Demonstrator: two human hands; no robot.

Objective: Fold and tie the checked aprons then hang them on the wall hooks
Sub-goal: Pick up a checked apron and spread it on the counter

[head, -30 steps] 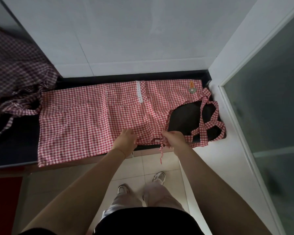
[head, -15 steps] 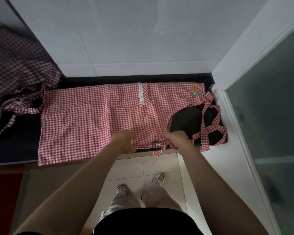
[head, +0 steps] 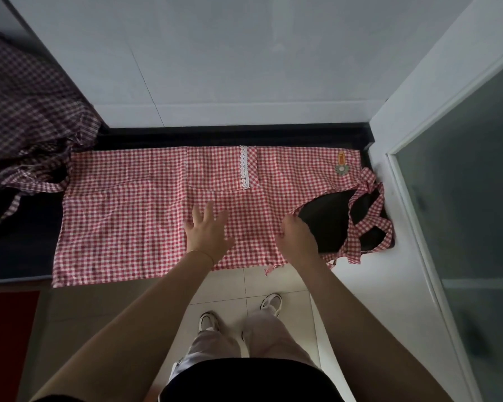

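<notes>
A red-and-white checked apron (head: 122,216) lies spread flat on the black counter (head: 21,250), its near edge hanging slightly over the front. My left hand (head: 208,230) lies flat on the apron's middle with fingers spread. My right hand (head: 298,235) rests on the cloth at the curved armhole edge, fingers curled; whether it pinches the cloth is hidden. The apron's neck straps (head: 369,219) lie crossed at the right end. A short waist tie (head: 269,269) dangles off the front edge. A darker checked apron (head: 26,123) sits bunched at the far left.
A white tiled wall (head: 215,68) stands behind the counter. A white frame with a glass door (head: 462,213) is at the right. Below are floor tiles, my shoes (head: 238,311) and a red cabinet front (head: 6,329).
Both hands have moved from the apron's near edge onto the cloth, further from me. The left hand has opened flat. The waist tie now hangs shorter over the edge.
</notes>
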